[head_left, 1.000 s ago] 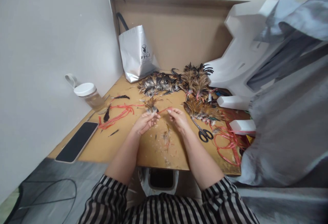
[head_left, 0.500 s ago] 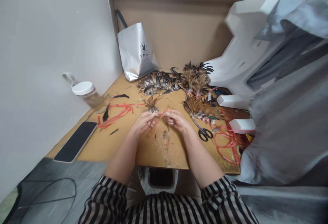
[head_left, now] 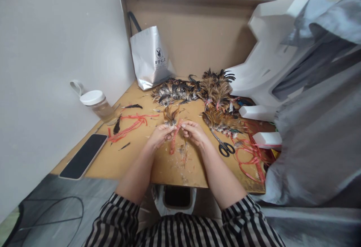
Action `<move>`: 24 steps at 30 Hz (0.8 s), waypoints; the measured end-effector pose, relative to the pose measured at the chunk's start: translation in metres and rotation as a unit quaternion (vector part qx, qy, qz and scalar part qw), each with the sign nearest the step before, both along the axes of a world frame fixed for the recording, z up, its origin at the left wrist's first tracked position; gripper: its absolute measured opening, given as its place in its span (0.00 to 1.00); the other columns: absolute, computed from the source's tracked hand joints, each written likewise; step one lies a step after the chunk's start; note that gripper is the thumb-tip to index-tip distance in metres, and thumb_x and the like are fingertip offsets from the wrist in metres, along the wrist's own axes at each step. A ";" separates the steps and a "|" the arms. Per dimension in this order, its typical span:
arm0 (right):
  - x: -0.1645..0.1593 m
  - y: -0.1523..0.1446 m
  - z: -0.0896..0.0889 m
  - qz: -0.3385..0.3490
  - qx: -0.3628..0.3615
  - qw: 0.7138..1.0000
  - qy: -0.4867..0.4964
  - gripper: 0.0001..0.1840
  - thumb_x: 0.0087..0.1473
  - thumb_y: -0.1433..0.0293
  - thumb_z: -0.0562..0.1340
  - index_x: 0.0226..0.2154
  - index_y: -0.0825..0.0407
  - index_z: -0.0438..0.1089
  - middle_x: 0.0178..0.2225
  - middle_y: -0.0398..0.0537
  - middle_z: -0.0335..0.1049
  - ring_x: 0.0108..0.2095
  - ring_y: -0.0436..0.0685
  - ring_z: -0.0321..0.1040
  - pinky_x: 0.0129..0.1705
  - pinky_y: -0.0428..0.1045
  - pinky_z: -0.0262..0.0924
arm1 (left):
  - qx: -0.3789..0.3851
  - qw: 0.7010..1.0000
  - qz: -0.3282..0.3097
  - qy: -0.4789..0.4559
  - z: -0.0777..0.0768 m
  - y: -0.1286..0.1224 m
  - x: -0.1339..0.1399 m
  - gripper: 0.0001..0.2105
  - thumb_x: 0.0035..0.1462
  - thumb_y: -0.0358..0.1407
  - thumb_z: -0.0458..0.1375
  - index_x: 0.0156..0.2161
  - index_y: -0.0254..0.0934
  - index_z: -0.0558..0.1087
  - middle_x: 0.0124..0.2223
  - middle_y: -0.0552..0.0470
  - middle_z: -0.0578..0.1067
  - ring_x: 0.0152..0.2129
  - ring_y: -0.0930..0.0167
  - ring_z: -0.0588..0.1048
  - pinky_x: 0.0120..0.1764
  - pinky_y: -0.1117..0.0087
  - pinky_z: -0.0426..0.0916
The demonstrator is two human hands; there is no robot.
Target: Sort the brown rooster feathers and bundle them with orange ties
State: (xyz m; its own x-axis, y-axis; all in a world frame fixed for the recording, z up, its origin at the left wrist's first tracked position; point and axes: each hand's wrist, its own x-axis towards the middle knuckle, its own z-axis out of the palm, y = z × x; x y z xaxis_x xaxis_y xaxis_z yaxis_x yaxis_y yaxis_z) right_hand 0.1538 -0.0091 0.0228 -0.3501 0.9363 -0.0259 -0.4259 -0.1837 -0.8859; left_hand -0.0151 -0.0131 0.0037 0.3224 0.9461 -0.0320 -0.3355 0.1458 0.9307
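Observation:
A small bunch of brown feathers [head_left: 170,115] stands upright from the pinch of my left hand [head_left: 161,136]. Close beside it, my right hand [head_left: 194,133] pinches a red plastic string [head_left: 174,139], which hangs down between both hands. How the string passes around the feather bases is hidden by my fingertips. Loose feather bits [head_left: 184,154] lie on the table below. To the right are scissors [head_left: 225,148] with black handles and a tied-looking bundle of brown feathers [head_left: 221,121].
More feather bundles [head_left: 176,90] lie at the back, before a silver bag [head_left: 148,57]. Red strings [head_left: 131,126], a phone [head_left: 83,156] and a lidded cup [head_left: 98,105] are at left. Tangled red string [head_left: 251,156], white foam [head_left: 267,139] and grey cloth [head_left: 318,134] stand at right.
My left hand and the feather bunch have shifted slightly right, closer to my right hand. The red string now hangs more plainly between them.

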 end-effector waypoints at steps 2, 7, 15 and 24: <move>-0.001 0.000 0.000 -0.013 -0.008 1.000 0.010 0.09 0.37 0.69 0.67 0.24 0.56 0.69 0.17 0.39 0.60 0.16 0.41 0.50 0.17 0.41 0.39 | 0.005 1.000 0.003 0.015 -0.001 0.000 0.000 0.14 0.44 0.41 0.61 0.32 0.30 0.73 0.19 0.54 0.67 0.13 0.82 0.59 0.19 0.77 0.48; -0.002 0.001 -0.001 -0.014 -0.010 1.000 0.009 0.09 0.37 0.68 0.67 0.23 0.56 0.69 0.16 0.38 0.60 0.16 0.41 0.49 0.17 0.40 0.39 | 0.011 0.999 0.005 0.032 -0.002 0.001 0.000 0.14 0.45 0.41 0.61 0.32 0.31 0.74 0.20 0.54 0.67 0.14 0.81 0.60 0.19 0.77 0.49; -0.004 0.002 -0.005 -0.023 0.008 0.999 -0.030 0.10 0.37 0.67 0.66 0.22 0.56 0.69 0.15 0.39 0.59 0.15 0.41 0.48 0.17 0.41 0.38 | -0.002 1.000 0.005 0.019 0.000 0.000 0.000 0.14 0.43 0.41 0.62 0.33 0.32 0.75 0.22 0.53 0.69 0.16 0.80 0.62 0.21 0.77 0.51; -0.006 0.001 -0.010 -0.043 0.035 0.992 -0.118 0.13 0.36 0.63 0.66 0.24 0.56 0.70 0.12 0.36 0.57 0.13 0.42 0.44 0.17 0.42 0.37 | 0.002 0.999 -0.020 0.048 0.005 -0.003 0.000 0.14 0.43 0.43 0.61 0.30 0.31 0.74 0.21 0.54 0.68 0.15 0.81 0.59 0.20 0.76 0.48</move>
